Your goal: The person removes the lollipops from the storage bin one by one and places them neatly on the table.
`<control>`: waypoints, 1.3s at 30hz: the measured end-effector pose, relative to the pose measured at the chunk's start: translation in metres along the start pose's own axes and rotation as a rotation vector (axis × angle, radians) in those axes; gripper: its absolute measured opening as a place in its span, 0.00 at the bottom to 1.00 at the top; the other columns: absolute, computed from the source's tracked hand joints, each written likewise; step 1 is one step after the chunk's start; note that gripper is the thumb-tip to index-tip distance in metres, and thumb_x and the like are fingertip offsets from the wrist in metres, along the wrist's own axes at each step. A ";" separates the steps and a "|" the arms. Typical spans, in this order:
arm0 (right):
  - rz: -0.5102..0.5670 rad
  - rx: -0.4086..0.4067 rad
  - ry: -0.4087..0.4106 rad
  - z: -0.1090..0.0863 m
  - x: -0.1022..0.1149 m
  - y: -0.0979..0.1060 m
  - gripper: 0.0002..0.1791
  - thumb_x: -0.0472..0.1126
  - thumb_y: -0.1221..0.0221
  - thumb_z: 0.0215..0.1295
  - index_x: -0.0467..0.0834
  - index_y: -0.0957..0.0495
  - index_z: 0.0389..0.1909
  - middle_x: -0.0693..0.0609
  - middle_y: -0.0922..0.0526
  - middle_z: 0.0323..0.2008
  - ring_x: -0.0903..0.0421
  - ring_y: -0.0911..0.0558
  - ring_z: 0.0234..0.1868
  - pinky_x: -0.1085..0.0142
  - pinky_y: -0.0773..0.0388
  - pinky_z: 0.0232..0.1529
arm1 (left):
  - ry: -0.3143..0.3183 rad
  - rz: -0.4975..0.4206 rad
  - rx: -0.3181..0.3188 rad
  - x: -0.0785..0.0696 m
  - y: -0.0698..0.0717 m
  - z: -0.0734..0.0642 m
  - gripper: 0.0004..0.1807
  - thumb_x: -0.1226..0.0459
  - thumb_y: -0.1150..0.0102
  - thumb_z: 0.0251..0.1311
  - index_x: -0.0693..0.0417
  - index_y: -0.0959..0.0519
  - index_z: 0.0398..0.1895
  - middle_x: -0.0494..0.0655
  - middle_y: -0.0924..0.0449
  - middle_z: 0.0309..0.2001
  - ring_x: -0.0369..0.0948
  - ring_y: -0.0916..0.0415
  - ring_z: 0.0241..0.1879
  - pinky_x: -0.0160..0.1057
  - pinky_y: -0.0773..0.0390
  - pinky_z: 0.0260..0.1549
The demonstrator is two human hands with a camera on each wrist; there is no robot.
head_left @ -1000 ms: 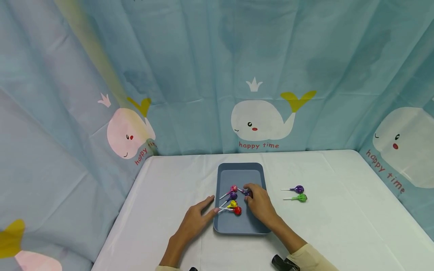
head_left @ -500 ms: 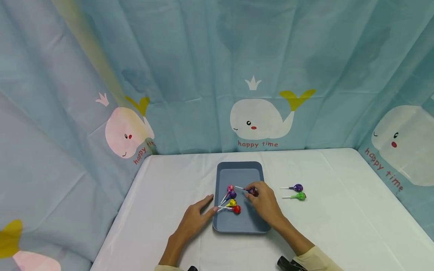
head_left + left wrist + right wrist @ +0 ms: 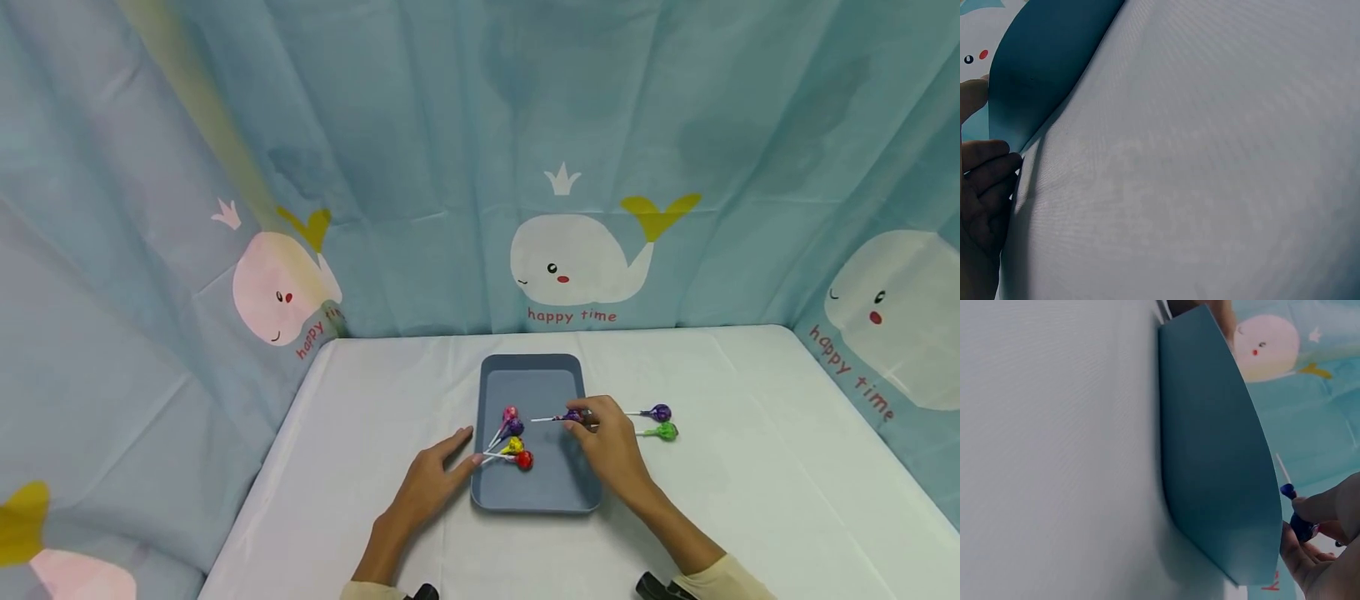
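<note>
My right hand pinches a purple lollipop by its wrapped head over the right side of the grey-blue tray; its white stick points left. In the right wrist view, that purple lollipop sits between thumb and fingertips, above the tray wall. My left hand rests at the tray's left edge, thumb at the rim near the lollipop sticks. Inside the tray lie a pink lollipop, a purple lollipop, a yellow lollipop and a red lollipop, heads to the right.
Right of the tray, on the white tablecloth, lie another purple lollipop and a green lollipop, partly behind my right hand. A blue whale-print curtain hangs along the table's back and sides.
My right hand has moved right with the purple lollipop, from the tray's middle to its right side. The pink lollipop has shifted slightly left. My left hand stays at the left rim.
</note>
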State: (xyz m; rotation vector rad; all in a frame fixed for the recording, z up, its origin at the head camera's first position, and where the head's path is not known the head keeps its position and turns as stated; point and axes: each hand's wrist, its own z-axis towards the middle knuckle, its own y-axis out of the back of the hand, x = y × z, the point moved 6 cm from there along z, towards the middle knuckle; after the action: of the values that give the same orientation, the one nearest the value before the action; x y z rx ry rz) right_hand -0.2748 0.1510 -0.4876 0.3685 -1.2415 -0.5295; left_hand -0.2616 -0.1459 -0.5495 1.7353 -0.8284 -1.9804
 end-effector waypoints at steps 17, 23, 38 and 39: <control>-0.038 0.004 0.003 -0.009 -0.017 0.030 0.19 0.32 0.28 0.66 0.35 0.15 0.57 0.43 0.13 0.50 0.46 0.10 0.48 0.56 0.10 0.49 | 0.005 0.015 0.018 -0.001 0.000 0.002 0.39 0.36 0.40 0.71 0.42 0.27 0.78 0.45 0.27 0.75 0.53 0.32 0.77 0.61 0.33 0.75; -0.054 -0.024 0.025 -0.014 -0.025 0.041 0.18 0.32 0.28 0.66 0.35 0.15 0.55 0.43 0.13 0.49 0.46 0.10 0.47 0.69 0.12 0.46 | 0.011 0.001 0.022 -0.003 0.000 0.001 0.39 0.36 0.40 0.71 0.43 0.28 0.78 0.46 0.28 0.76 0.53 0.33 0.77 0.61 0.34 0.76; -0.090 -0.087 0.028 -0.023 -0.042 0.065 0.18 0.28 0.26 0.60 0.33 0.13 0.52 0.41 0.13 0.46 0.42 0.10 0.43 0.87 0.23 0.40 | -0.002 -0.007 0.035 -0.002 0.000 0.001 0.41 0.34 0.43 0.71 0.45 0.29 0.79 0.48 0.29 0.77 0.54 0.34 0.77 0.61 0.34 0.76; -0.094 -0.090 0.025 -0.024 -0.043 0.067 0.18 0.28 0.26 0.60 0.33 0.13 0.52 0.41 0.13 0.46 0.42 0.10 0.43 0.88 0.23 0.40 | -0.001 -0.005 0.036 -0.002 0.000 0.001 0.41 0.34 0.43 0.71 0.45 0.29 0.79 0.48 0.29 0.77 0.54 0.34 0.77 0.61 0.34 0.76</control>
State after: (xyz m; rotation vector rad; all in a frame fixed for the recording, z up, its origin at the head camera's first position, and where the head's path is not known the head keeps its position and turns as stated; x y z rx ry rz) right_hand -0.2501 0.2303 -0.4926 0.3575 -1.1764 -0.6572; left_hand -0.2620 -0.1442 -0.5481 1.7585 -0.8662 -1.9812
